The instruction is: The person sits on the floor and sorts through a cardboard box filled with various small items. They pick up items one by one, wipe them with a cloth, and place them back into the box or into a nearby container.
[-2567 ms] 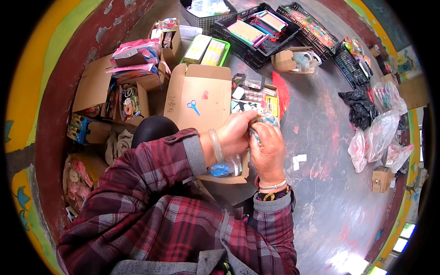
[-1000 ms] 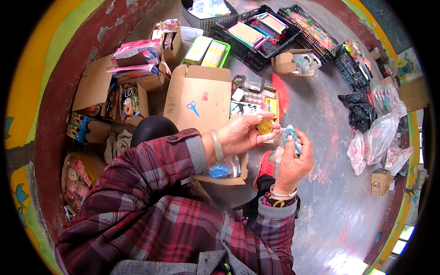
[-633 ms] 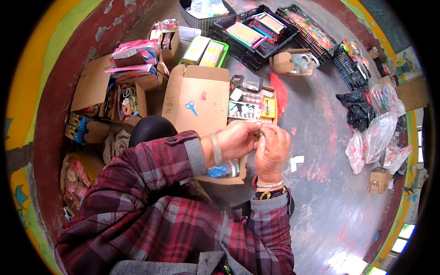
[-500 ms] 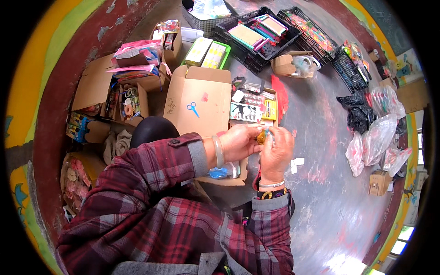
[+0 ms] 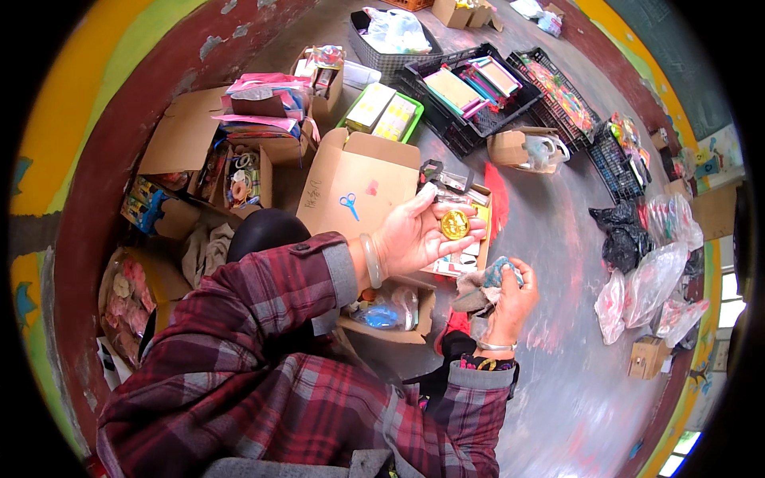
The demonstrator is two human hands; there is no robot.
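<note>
Two bare hands meet above a large flattened brown cardboard box [image 5: 351, 187] with a small blue scissors drawing on its flap; every place below is told from that box. Well to its left, against the dark red curved wall [image 5: 103, 183], sit open cardboard cartons of small packeted goods [image 5: 235, 171], topped by pink plastic-wrapped bundles [image 5: 255, 95]. Just behind the box stands a green tray with pale yellow packs [image 5: 382, 115].

Over the box's near right corner the left hand [image 5: 414, 235] lies palm up, fingers spread almost flat, with a pale jade-coloured bangle [image 5: 370, 261] at the wrist; a round, shiny gold coin-like disc [image 5: 455, 225] rests on the fingers, lightly cradled rather than clenched. Below the box's near edge an open carton holds clear bags with something blue [image 5: 382, 311].

Right of the box and nearer the person, the right hand [image 5: 510, 299] is curled closed around a crumpled grey and teal rag [image 5: 486, 283], a thin metal bracelet [image 5: 498, 346] on its wrist. It sits just beside the left hand, not touching it.

Behind and right of the box are black plastic crates of colourful flat packs [image 5: 478, 92]. Far right, on the grey floor [image 5: 574, 382], lie black plastic bags [image 5: 617, 239] and clear plastic bags [image 5: 649, 279].
</note>
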